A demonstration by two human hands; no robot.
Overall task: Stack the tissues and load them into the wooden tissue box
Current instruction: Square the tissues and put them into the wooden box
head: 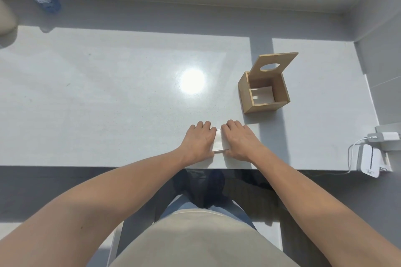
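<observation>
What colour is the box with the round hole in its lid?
Light tan wood, seen in the head view: wooden tissue box.

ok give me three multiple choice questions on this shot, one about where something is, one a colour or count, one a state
1. Where is the wooden tissue box relative to the hands?
A. far side, to the right
B. near side, to the left
C. under the table

2. How many hands touch the tissues?
A. none
B. one
C. two

3. What state is the box lid in?
A. shut flat
B. open, tipped back
C. lying off the box

Answers:
1 A, it stands beyond and right of both hands.
2 C, the left hand and right hand flank the stack.
3 B, the lid stands up behind the open top.
</observation>
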